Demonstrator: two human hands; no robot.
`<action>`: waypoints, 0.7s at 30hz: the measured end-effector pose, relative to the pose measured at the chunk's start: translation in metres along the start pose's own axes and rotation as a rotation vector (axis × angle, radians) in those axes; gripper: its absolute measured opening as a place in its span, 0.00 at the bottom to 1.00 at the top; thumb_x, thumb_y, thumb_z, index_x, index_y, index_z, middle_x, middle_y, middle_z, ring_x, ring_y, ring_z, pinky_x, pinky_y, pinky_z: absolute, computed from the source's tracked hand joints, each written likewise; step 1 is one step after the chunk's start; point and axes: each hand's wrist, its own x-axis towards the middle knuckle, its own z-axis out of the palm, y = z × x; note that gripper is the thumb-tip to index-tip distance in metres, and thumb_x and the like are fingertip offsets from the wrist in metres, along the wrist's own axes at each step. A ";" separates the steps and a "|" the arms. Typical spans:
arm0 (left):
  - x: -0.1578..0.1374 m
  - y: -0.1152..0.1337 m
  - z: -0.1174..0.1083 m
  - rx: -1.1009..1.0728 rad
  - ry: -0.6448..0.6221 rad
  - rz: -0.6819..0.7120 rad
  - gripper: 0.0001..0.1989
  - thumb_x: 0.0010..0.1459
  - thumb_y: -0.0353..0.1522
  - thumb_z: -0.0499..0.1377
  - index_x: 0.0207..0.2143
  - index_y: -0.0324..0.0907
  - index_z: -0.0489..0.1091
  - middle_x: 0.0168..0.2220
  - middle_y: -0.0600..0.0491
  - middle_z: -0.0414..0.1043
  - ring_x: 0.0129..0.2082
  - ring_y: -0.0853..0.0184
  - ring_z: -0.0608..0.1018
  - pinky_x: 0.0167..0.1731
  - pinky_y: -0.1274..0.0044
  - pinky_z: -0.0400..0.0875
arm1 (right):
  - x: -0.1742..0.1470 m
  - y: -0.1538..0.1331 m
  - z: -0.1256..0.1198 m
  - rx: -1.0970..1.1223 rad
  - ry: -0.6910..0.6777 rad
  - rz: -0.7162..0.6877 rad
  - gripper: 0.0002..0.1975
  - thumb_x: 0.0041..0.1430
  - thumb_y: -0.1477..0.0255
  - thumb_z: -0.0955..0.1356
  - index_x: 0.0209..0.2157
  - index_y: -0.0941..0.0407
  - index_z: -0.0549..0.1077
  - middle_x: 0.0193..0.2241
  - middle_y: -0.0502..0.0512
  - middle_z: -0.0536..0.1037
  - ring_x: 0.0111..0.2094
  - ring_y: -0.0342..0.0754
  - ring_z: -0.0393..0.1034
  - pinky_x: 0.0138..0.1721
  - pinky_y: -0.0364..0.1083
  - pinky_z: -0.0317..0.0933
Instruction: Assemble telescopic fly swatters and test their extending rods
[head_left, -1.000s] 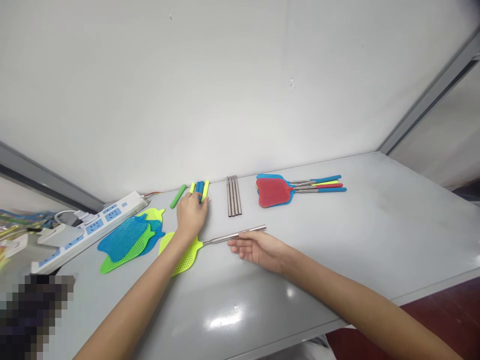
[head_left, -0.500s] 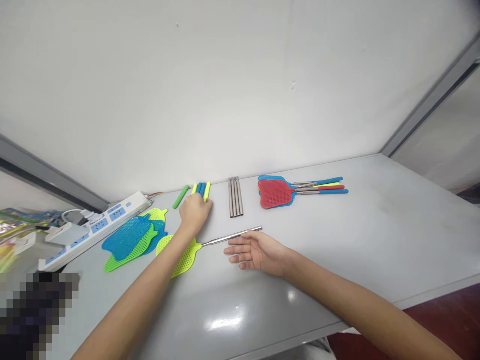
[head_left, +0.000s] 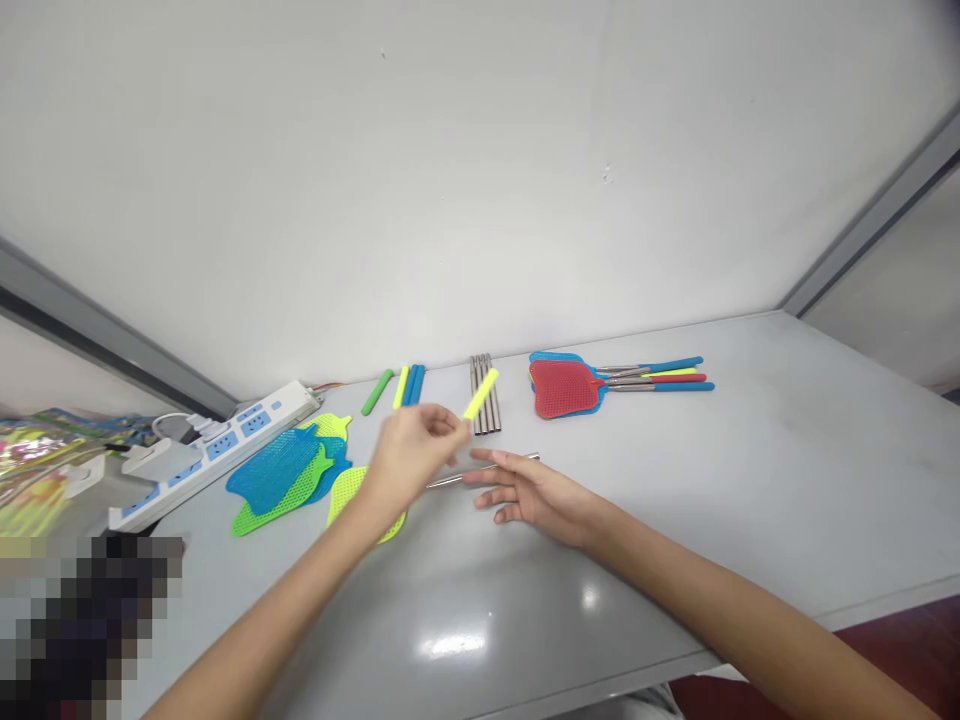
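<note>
My left hand (head_left: 416,450), slightly blurred, pinches a yellow handle grip (head_left: 481,394) by its lower end and holds it above the table. Beneath that hand lies a yellow fly swatter head (head_left: 349,494) joined to a thin metal rod (head_left: 448,481), both partly covered by the hand. My right hand (head_left: 529,492) is open, fingers spread, right at the rod's far end. Behind the raised grip, several metal rods (head_left: 493,412) lie side by side. A green grip (head_left: 377,392), a yellow grip (head_left: 401,386) and blue grips (head_left: 414,385) rest near the wall.
Blue and green swatter heads (head_left: 274,470) overlap on the left, beside a white power strip (head_left: 247,430) with plugs. Several whole swatters, a red one (head_left: 566,388) on top, are stacked at right against the wall. Plastic-wrapped items (head_left: 37,470) are at far left.
My left hand has lifted a yellow grip from the row by the wall and brought it right, towards my right hand. My right hand stays open near the rod.
</note>
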 end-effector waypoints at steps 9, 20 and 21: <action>-0.023 -0.014 0.049 -0.101 -0.059 0.243 0.12 0.53 0.37 0.47 0.34 0.42 0.67 0.29 0.55 0.71 0.24 0.72 0.71 0.26 0.80 0.65 | 0.012 -0.001 -0.009 -0.152 0.097 -0.269 0.13 0.52 0.65 0.62 0.39 0.54 0.69 0.36 0.55 0.70 0.35 0.44 0.64 0.31 0.43 0.59; -0.023 -0.064 0.047 0.330 -0.056 0.439 0.11 0.56 0.35 0.45 0.39 0.43 0.63 0.35 0.52 0.64 0.37 0.65 0.66 0.37 0.72 0.60 | 0.008 -0.037 -0.042 -0.184 0.523 -0.452 0.10 0.48 0.64 0.64 0.24 0.58 0.68 0.16 0.45 0.56 0.16 0.36 0.52 0.18 0.39 0.51; -0.023 -0.064 0.048 0.332 -0.057 0.431 0.11 0.57 0.34 0.44 0.38 0.43 0.63 0.34 0.52 0.64 0.35 0.66 0.66 0.36 0.72 0.60 | 0.007 -0.040 -0.045 -0.136 0.547 -0.446 0.10 0.47 0.65 0.65 0.22 0.58 0.66 0.16 0.44 0.56 0.16 0.36 0.51 0.18 0.39 0.51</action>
